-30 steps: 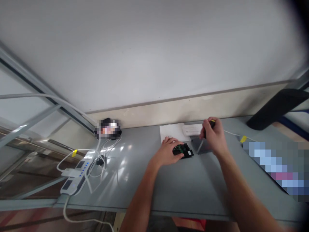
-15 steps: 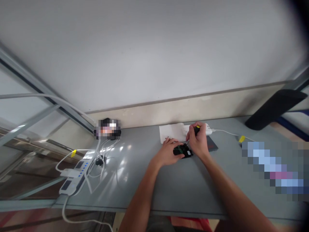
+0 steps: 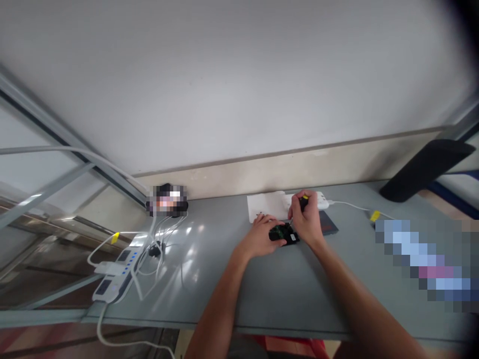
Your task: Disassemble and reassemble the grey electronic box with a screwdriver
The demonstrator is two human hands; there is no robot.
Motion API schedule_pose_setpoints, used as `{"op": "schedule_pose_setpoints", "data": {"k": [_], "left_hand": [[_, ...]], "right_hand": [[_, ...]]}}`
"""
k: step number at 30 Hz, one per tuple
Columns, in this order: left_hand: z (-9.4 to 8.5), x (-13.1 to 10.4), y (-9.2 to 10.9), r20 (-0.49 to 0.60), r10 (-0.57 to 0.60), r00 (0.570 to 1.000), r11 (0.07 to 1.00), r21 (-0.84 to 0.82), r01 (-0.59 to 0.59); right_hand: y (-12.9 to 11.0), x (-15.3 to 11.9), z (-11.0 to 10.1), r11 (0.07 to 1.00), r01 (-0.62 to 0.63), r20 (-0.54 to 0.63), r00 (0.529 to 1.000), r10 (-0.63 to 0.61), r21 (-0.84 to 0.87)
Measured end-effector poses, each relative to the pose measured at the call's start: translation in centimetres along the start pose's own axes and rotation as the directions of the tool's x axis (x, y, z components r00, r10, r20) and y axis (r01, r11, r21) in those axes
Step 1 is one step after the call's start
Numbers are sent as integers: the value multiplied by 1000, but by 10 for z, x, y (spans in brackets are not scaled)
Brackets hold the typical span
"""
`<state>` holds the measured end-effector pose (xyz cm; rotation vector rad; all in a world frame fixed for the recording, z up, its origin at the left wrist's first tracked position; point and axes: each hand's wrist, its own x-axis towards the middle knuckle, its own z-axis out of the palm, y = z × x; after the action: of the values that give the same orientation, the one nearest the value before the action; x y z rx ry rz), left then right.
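My left hand (image 3: 261, 237) holds a small black device with an exposed green circuit board (image 3: 285, 233) down on the grey table, thumb along its near edge and fingers at the far side. In my right hand (image 3: 310, 220) is a screwdriver (image 3: 304, 201) with a black and yellow handle, gripped upright in closed fingers. Its shaft points down at the board's far right part; whether the tip sits on a screw I cannot tell. Just behind my left fingers lies a white sheet (image 3: 265, 204) with several tiny dark pieces on it. A dark grey flat panel (image 3: 329, 225) lies partly behind my right wrist.
A white power strip (image 3: 322, 199) with a cable stands behind my right hand. Another power strip (image 3: 112, 284) with looping white cables lies at the table's left edge. A black cylinder-like object (image 3: 426, 169) leans at the back right. Two areas are blurred out.
Almost nothing differs. My right hand and the screwdriver handle have shifted very slightly left; the left hand and the device hold their place.
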<state>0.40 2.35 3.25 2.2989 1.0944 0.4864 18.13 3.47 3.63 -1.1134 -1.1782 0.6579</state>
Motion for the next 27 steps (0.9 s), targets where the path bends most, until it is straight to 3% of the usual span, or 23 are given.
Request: {"op": "schedule_pose_setpoints", "data": {"k": [6, 12, 17, 22, 27], "left_hand": [[7, -1, 6, -41, 20, 999, 1000, 19, -19], [14, -1, 9, -43, 37, 998, 994, 106, -33], [18, 0, 7, -59, 29, 998, 991, 132, -21], [18, 0, 8, -62, 33, 998, 991, 130, -24], [17, 1, 9, -54, 27, 998, 991, 136, -19]], "right_hand": [[-3, -1, -3, 985, 174, 80, 982, -172, -12], [-11, 2, -9, 935, 347, -54, 935, -351, -75], [-12, 7, -17, 952, 300, -67, 953, -297, 56], [-9, 12, -25, 973, 153, 31, 987, -161, 173], [-10, 12, -22, 959, 56, 113, 989, -90, 279]]}}
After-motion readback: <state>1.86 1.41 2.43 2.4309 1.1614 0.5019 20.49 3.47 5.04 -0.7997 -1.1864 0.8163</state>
